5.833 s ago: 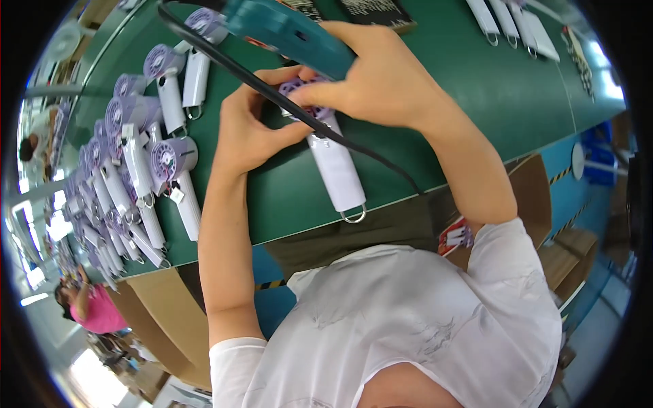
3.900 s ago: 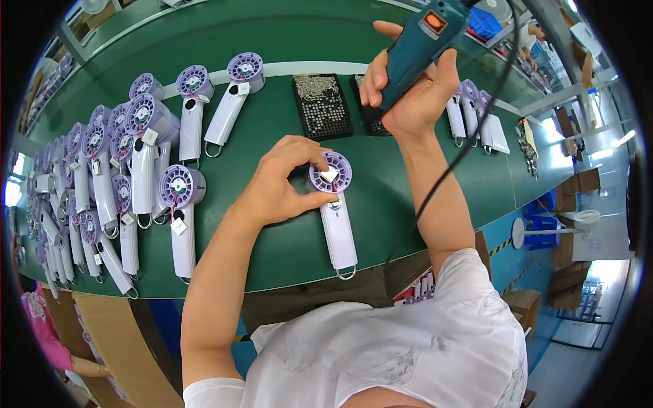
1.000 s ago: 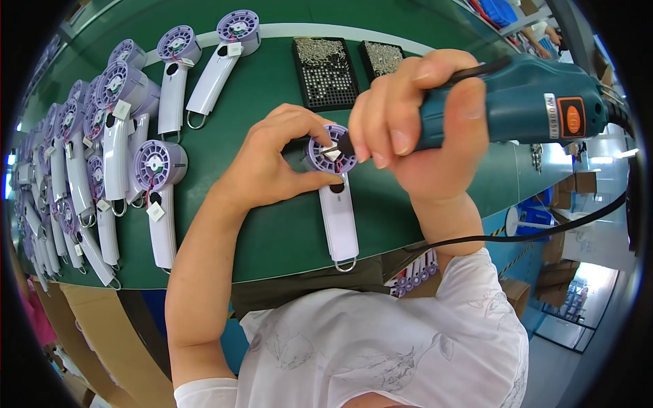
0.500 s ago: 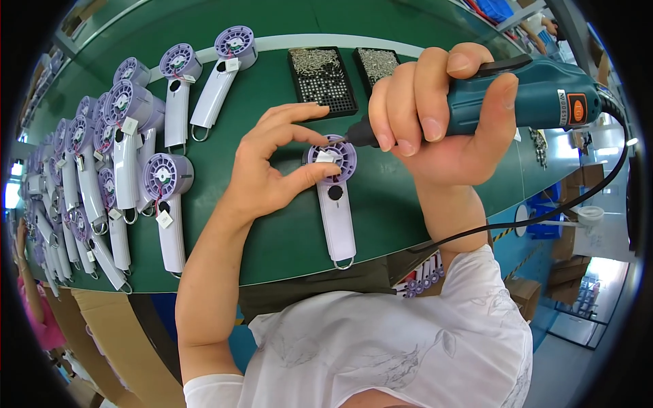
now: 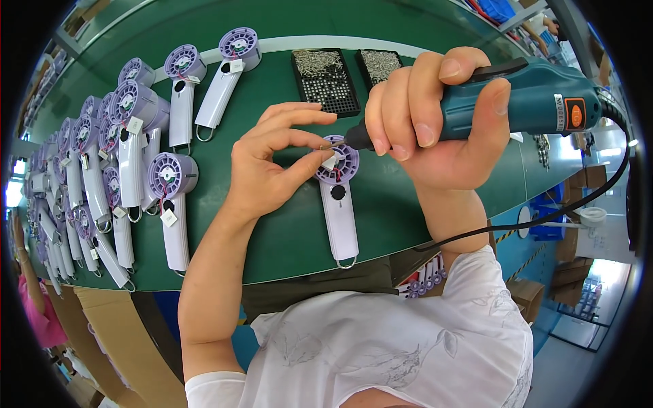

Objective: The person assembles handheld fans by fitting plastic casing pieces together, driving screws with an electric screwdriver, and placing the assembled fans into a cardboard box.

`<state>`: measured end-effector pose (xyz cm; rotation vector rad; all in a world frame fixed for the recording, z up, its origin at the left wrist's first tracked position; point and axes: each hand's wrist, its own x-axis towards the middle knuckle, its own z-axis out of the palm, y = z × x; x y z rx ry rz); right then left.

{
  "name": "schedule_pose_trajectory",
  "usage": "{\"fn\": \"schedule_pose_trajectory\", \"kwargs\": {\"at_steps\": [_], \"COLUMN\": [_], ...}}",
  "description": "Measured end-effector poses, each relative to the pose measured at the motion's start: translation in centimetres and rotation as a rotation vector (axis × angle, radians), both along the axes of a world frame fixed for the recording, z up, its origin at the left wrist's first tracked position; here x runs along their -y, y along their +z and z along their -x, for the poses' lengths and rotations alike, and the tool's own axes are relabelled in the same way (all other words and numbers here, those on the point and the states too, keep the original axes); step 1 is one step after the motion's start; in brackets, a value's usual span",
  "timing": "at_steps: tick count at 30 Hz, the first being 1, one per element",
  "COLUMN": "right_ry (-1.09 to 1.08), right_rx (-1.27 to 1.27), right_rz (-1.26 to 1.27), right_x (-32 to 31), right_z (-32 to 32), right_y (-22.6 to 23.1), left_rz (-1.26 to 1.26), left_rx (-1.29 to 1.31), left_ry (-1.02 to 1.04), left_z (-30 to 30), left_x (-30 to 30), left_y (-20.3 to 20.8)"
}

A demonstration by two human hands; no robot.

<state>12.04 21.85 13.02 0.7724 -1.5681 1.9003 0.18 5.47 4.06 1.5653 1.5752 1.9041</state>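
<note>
My right hand (image 5: pixel 445 122) is wrapped round a teal electric screwdriver (image 5: pixel 520 98), held nearly level with its bit pointing left. At the bit's tip, thumb and forefinger of my left hand (image 5: pixel 275 153) come together in a pinch; whatever lies between them is too small to make out. Below them a handheld fan (image 5: pixel 340 221) with a white handle lies on the green table (image 5: pixel 265 248). Its round purple head has the inside exposed, with wires and a white tag partly hidden by my left fingers.
Many similar fans (image 5: pixel 173 183) crowd the table's left side. Two black trays (image 5: pixel 350 105) of small metal screws stand beyond my hands. The screwdriver's black cable (image 5: pixel 544 217) loops down on the right. Another person in pink (image 5: pixel 42 306) is at the far left.
My left thumb has moved up from the fan's head to meet the forefinger by the bit. The screwdriver has shifted very slightly.
</note>
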Motion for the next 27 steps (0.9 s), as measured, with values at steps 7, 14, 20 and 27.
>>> {"fn": "schedule_pose_trajectory", "kwargs": {"at_steps": [7, 14, 20, 27], "right_ry": [0.000, -0.111, -0.132, -0.088], "right_rx": [-0.004, 0.031, 0.050, 0.059], "right_rz": [0.011, 0.179, 0.212, 0.019], "right_x": [0.0, 1.5, 1.4, 0.7], "right_z": [-0.1, 0.1, 0.0, -0.2], "right_y": [0.2, 0.5, 0.4, 0.0], "left_rz": [0.020, 0.024, 0.025, 0.055], "left_rx": [-0.037, -0.040, -0.072, -0.052], "left_ry": [0.007, 0.008, -0.012, -0.045], "left_z": [0.0, 0.0, 0.1, -0.1], "left_x": [0.0, 0.1, 0.1, 0.1], "left_y": [0.2, 0.2, 0.2, 0.2]}}
